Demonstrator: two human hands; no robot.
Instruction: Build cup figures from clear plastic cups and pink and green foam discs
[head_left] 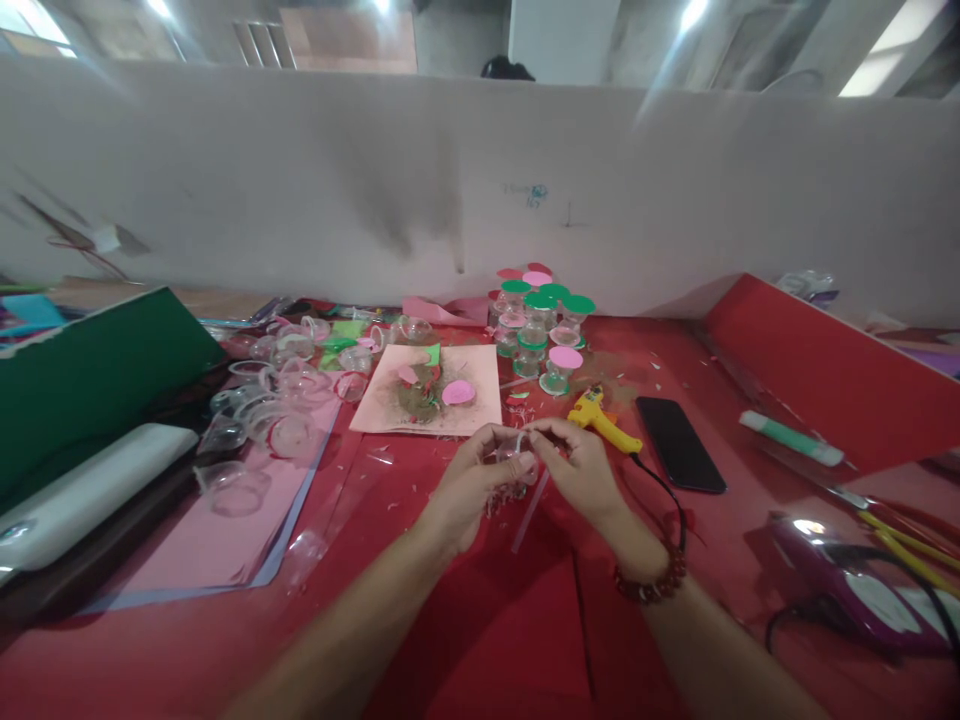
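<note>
My left hand (474,480) is closed around a small clear plastic cup (511,453), thumb across its near side. My right hand (581,468) meets it at the top, thumb and fingers pinched together at the rim; whatever those fingertips grip is too small to make out. Below the hands, a translucent stick (529,518) lies slanted on the red table. Just beyond my right hand rests a yellow glue gun (609,424) with a black cord. Past my left hand is a pale pink sheet (480,362) bearing brown-green powder and a pink paper disc (459,393).
Several clear cups with green and pink disc tops (559,370) stand stacked behind. Loose clear cups (285,435) crowd the left, partly over pink paper (202,540). On the right are a black phone (681,445), a glue tube (791,438) and a purple device (840,590).
</note>
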